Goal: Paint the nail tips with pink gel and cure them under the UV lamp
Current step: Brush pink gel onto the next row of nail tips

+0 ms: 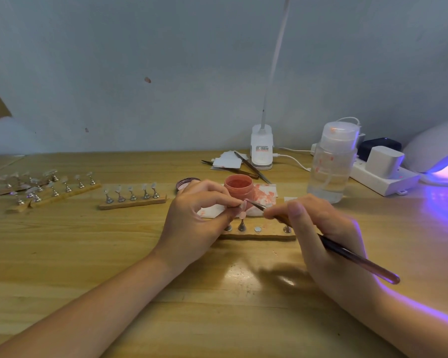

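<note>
1. The painting step was in hand: the left hand [194, 215] pinched a small pale pink nail tip on its stand [243, 209] just above the long wooden holder strip [259, 235].
2. The right hand [318, 228] gripped a slim dark-handled brush [347, 254], its tip touching the nail tip.
3. The open jar of pink gel [238, 187] stood just behind.
4. Next, I judged, called for a steady, even stroke, then carrying the tip to the glowing white UV lamp [435, 148] at far right.

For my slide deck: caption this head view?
Left hand holds a nail tip while right hand brushes on pink gel.
</note>
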